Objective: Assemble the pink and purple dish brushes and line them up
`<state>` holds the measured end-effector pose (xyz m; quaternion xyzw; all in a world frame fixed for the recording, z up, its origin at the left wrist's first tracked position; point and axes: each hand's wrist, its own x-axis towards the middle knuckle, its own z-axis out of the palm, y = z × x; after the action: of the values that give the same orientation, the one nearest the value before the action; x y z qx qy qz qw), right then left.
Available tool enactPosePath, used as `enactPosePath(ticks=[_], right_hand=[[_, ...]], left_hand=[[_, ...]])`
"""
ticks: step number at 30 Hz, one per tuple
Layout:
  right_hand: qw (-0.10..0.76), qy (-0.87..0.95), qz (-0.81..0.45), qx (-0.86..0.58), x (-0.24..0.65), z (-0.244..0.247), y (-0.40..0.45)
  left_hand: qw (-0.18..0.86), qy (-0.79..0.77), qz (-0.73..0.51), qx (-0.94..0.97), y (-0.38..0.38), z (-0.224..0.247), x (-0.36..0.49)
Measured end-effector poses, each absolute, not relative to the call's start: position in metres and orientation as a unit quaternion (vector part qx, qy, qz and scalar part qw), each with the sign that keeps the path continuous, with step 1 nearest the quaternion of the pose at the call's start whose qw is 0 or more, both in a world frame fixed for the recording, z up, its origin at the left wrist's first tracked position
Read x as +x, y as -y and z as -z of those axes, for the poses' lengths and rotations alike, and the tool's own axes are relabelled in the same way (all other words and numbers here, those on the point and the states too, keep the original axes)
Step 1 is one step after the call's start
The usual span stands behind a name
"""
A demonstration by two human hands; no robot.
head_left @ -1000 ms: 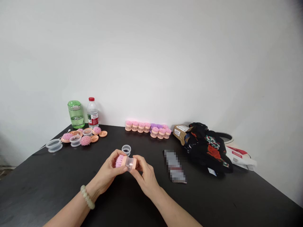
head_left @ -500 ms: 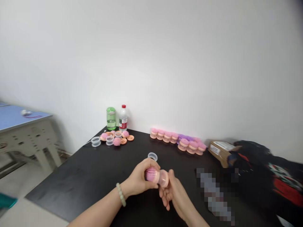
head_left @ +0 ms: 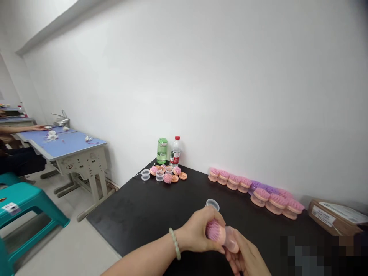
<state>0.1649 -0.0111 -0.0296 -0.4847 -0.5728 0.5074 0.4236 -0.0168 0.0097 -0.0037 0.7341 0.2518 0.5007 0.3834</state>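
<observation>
My left hand (head_left: 197,232), with a pale green bead bracelet at its wrist, is wrapped round the pink bristled end of a small round scrub brush (head_left: 215,231). The brush lies tilted on its side above the black table, its clear body and peach base pointing right. My right hand (head_left: 246,255) grips that base, thumb along the side and fingers underneath. Just beyond my left hand stands a clear plastic cup (head_left: 213,204), partly hidden. Farther left lie loose pink bristle heads (head_left: 168,178), peach discs (head_left: 183,176) and clear cups (head_left: 145,175).
A row of pink and purple brushes (head_left: 277,202) runs along the wall, with a cardboard box (head_left: 327,218) at its right. A green bottle (head_left: 161,150) and a red-capped bottle (head_left: 175,151) stand at the back. Leftward are a teal stool (head_left: 25,199), a blue desk (head_left: 69,143) and another person's arm.
The camera has turned left, so the table and hands sit farther right and more of the blue desk shows. Both hands remain on the scrub brush.
</observation>
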Motion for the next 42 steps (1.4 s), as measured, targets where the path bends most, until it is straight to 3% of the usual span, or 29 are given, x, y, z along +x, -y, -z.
enactPosePath(ticks=[4,12,20,22,26,32,38,42], right_hand=[[0.418,0.579,-0.511,-0.479,0.166,0.027,0.010],[0.453,0.647,-0.381,-0.481,0.174,0.018,0.013],[0.450,0.716,-0.324,-0.423,0.174,0.023,0.011],[0.448,0.729,-0.300,-0.422,0.175,0.027,0.007],[0.418,0.745,-0.263,-0.449,0.175,0.036,-0.001],[0.365,0.783,-0.227,-0.450,0.169,0.042,0.002],[0.396,0.775,-0.221,-0.439,0.167,0.042,0.003],[0.440,0.693,-0.346,-0.455,0.166,0.034,0.003]], left_hand=[[0.336,-0.227,-0.492,0.770,-0.008,0.004,-0.017],[0.588,-0.307,-0.512,0.546,-0.004,0.004,-0.009],[0.615,-0.330,-0.441,0.564,-0.012,0.002,-0.015],[0.567,-0.347,-0.424,0.615,-0.014,0.002,-0.018],[0.327,-0.430,-0.423,0.728,-0.022,-0.012,-0.032],[0.155,-0.568,-0.481,0.650,-0.061,-0.059,-0.098],[0.113,-0.657,-0.456,0.589,-0.074,-0.058,-0.154],[0.141,-0.643,-0.454,0.600,-0.071,-0.040,-0.148]])
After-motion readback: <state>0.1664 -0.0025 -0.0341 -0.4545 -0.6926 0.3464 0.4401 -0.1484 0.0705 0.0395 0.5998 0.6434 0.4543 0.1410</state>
